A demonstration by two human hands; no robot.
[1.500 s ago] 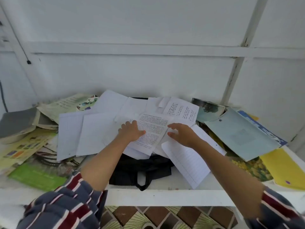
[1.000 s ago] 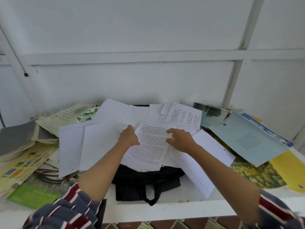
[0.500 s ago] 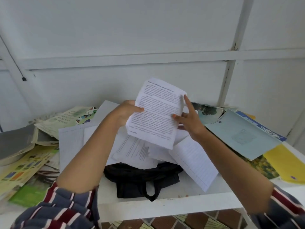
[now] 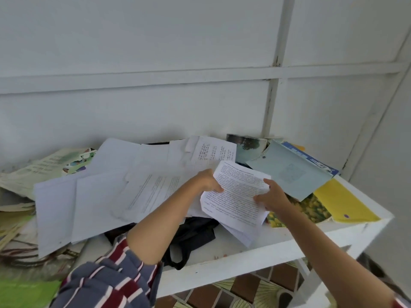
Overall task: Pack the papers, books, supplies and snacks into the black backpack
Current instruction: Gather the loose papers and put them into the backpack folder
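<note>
Your left grip [image 4: 209, 181] and right grip [image 4: 271, 196] pinch the white printed paper sheet [image 4: 238, 196]; the black fabric backpack [image 4: 195, 232] lies below them.

White panelled wall [image 4: 155, 41] with a horizontal batten [image 4: 133, 78] and a vertical batten [image 4: 283, 30], paint chipped at their crossing. White table [image 4: 244, 253] stands against it. Floor [image 4: 244, 287] tiled brown and patterned green. Even, soft light throughout

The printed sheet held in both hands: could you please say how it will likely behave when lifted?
Probably floppy: the printed sheet bends and creases between the left hand and the right hand. Likely very light, as pinches at its edges carry it. It may crumple further if gripped harder.
</note>
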